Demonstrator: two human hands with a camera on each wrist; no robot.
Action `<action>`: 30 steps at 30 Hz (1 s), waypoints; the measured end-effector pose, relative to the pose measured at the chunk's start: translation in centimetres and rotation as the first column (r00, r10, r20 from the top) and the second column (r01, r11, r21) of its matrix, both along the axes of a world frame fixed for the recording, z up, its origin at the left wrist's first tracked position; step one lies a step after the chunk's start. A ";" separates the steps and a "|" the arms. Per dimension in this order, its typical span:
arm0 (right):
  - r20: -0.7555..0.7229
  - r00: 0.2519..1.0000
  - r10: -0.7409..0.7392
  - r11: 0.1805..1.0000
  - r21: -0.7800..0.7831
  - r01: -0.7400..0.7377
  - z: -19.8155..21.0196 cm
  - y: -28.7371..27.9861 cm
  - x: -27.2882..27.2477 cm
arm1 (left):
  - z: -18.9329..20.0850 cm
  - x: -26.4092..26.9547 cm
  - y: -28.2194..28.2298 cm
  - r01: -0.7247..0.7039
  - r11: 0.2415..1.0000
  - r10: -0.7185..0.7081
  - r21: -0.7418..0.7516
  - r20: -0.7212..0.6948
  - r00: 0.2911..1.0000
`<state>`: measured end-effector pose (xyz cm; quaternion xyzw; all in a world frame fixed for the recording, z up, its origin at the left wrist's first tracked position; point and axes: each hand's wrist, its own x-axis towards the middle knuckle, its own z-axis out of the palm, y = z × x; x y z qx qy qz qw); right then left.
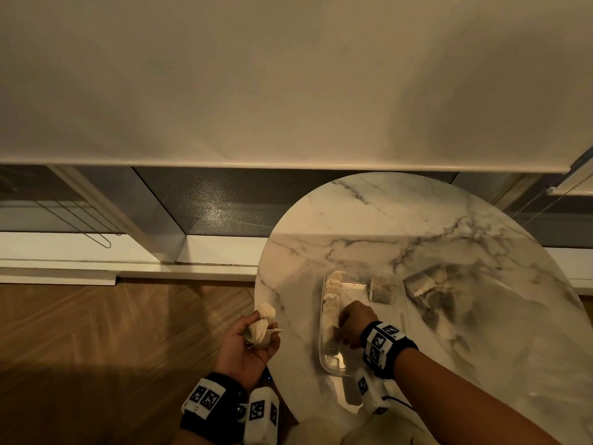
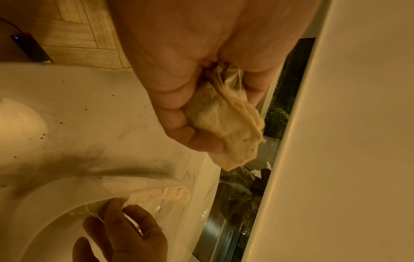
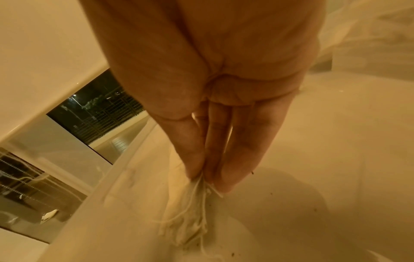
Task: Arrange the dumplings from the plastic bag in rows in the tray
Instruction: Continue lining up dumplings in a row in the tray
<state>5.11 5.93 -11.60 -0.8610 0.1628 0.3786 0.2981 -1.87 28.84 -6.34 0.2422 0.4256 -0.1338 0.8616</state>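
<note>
Dumplings, pale flat paper-like sachets with strings [image 1: 332,303], stand in row along left wall of clear plastic tray [image 1: 393,277] on round marble worktop [image 1: 369,220]; right hand [image 1: 356,319] pinches one by strings in row; left hand [image 1: 247,345] curled around bunch [image 2: 226,124] beside worktop edge; plastic bag [image 1: 426,281] right of tray.

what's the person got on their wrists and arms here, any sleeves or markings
Both forearms are bare, no sleeves visible. Each wrist carries a black strap band with white blocks printed with black square fiducial markers: one above the left hand, one above the right hand. A thin black cable trails from the white unit below the right wrist. No rings or gloves show.
</note>
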 end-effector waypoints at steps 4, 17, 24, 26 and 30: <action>0.051 0.998 -0.022 1.000 -0.003 0.022 -1.1 -0.1 0.3 | 0.3 0.1 -0.2 0.018 1.000 -0.018 0.015 0.009 1.000; -0.023 0.999 0.023 0.999 -0.025 -0.024 0.0 -0.3 0.0 | 0.1 0.0 -0.2 0.013 1.000 -0.013 0.016 0.006 1.000; -0.121 0.958 0.259 0.951 -0.140 -0.274 -0.3 0.4 -0.7 | 0.0 -0.1 -0.4 0.012 1.000 -0.012 0.017 -0.013 1.000; -0.102 0.956 0.276 0.942 -0.168 -0.290 -0.3 0.5 -0.5 | 0.1 -0.1 -0.3 0.006 1.000 -0.006 0.018 -0.011 1.000; -0.053 0.958 0.283 0.943 -0.168 -0.288 -0.6 0.6 -0.2 | 0.2 -0.1 -0.2 -0.005 1.000 0.006 0.016 -0.012 1.000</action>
